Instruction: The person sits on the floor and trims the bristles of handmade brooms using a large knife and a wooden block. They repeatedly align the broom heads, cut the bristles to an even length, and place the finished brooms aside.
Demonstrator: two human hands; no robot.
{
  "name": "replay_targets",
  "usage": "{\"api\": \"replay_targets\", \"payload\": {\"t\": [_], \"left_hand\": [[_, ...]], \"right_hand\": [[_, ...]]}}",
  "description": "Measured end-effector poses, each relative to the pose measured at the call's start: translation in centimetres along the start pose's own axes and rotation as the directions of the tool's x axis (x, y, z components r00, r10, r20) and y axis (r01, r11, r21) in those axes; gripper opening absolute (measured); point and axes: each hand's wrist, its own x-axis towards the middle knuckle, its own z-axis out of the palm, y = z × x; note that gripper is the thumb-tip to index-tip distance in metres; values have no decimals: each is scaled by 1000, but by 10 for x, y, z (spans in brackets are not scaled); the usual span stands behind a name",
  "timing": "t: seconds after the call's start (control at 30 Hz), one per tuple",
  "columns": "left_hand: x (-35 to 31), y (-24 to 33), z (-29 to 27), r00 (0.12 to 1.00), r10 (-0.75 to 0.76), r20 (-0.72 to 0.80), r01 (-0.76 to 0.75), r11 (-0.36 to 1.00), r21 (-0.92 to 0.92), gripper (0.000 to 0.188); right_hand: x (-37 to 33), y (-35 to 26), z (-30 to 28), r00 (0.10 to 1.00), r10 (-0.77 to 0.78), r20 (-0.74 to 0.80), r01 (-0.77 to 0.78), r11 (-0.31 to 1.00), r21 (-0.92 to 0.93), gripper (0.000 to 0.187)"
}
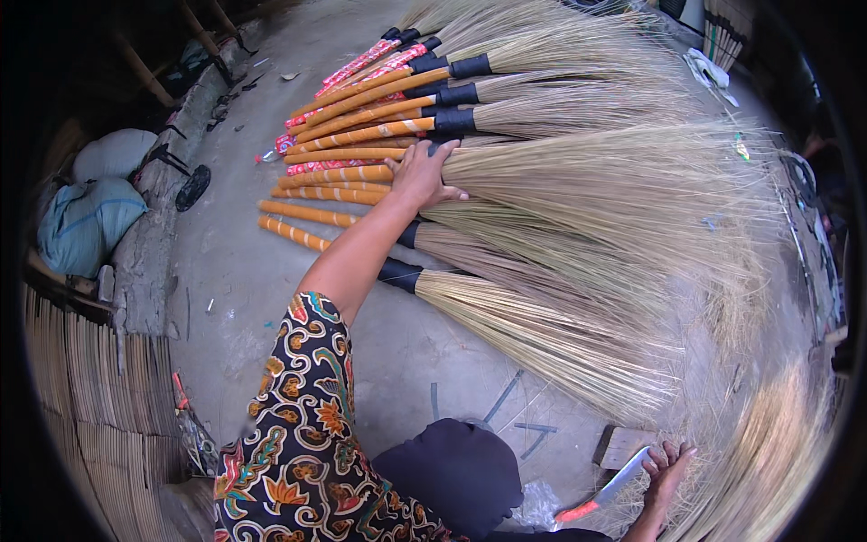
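Several grass brooms lie side by side on the floor, with orange or red-and-white wrapped handles and black bindings. My left hand (423, 173) is wrapped over the neck of one broom (578, 176) in the row, its thumb on the near side. The hand hides most of that broom's binding. Nearest me is a broom with pale yellow bristles (533, 321). At the lower right my right hand (666, 471) is palm up with its fingers apart and bent. Beside it a knife (623, 477) with an orange-red handle lies near a wooden block (623, 446).
Loose grass (768, 461) is heaped at the right edge. Stuffed sacks (95, 226) stand at the left by a low concrete ledge, with a sandal (193, 188) beside them. Bundled thin sticks (90, 388) fill the lower left. Short dark strips (502, 397) and clear plastic (539, 502) lie nearby.
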Motion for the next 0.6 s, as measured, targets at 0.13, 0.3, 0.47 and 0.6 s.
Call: {"api": "replay_targets", "payload": {"t": [0.13, 0.3, 0.47, 0.6], "left_hand": [[-3, -31, 63, 987, -48, 156, 60, 996, -71, 78], [22, -69, 63, 960, -48, 277, 89, 986, -139, 66], [16, -82, 57, 958, -134, 251, 158, 984, -76, 64], [5, -79, 62, 970, -123, 211, 125, 992, 1, 69]], "right_hand": [[0, 24, -23, 999, 32, -25, -36, 983, -183, 95], [11, 51, -58, 998, 59, 33, -44, 937, -346, 85], [15, 85, -108, 1000, 14, -21, -22, 869, -494, 75], [0, 120, -174, 980, -30, -196, -99, 782, -615, 71]]}}
